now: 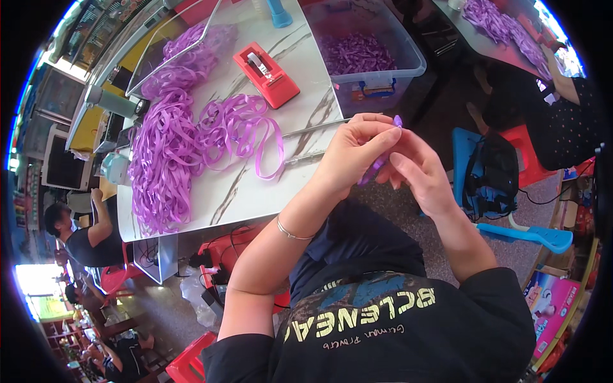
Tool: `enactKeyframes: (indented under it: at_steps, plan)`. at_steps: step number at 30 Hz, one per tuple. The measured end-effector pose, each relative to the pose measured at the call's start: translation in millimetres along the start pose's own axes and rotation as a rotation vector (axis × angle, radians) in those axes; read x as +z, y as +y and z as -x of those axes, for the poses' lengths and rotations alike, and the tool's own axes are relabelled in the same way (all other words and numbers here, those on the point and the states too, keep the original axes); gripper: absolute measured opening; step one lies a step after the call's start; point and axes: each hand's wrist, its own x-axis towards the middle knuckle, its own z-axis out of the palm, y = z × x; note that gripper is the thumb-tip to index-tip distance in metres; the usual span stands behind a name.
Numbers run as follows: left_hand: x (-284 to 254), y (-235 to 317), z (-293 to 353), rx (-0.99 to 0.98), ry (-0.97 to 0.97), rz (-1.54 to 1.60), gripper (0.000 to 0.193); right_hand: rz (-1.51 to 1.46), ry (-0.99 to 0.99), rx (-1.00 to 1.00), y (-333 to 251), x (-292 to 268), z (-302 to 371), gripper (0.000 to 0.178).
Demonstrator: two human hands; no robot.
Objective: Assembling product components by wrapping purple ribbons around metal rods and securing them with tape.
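Both my hands are raised together past the table's right edge. My left hand (359, 148) is closed, thumb and fingers pinching a small purple ribbon piece (398, 121) whose tip pokes up above the thumb. My right hand (420, 171) meets it with bent fingers, also closed on the purple ribbon; part of the piece shows lower between the palms, the rest is hidden by fingers. A large heap of purple ribbon (163, 159) lies on the marbled white table (236, 198), with a looser tangle (233, 131) beside it. A red tape dispenser (266, 75) stands farther back.
A clear plastic bin (377, 92) with many purple ribbon pieces stands beyond my hands. A blue chair (485, 172) and red stool (527, 156) are at right, near a seated person (555, 121). More purple ribbon (504, 25) lies on another table. Other people sit at left.
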Motion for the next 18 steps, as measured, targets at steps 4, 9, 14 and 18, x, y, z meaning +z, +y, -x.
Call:
enactKeyframes:
  at_steps: [4,9,14,18]
  plan:
    - [-1,0,1,0.023,-0.015,-0.080,0.023,0.034,-0.109,0.179,19,-5,13,0.021]
    - [6,-2,3,0.018,-0.025,0.424,0.018,0.175,-0.005,0.226,72,-19,38,0.023]
    - [-9,4,7,0.089,-0.067,0.492,0.020,0.720,0.001,0.335,102,-52,56,0.018]
    - [-21,6,14,0.076,0.004,0.467,0.018,0.838,0.103,0.147,112,-82,63,0.017]
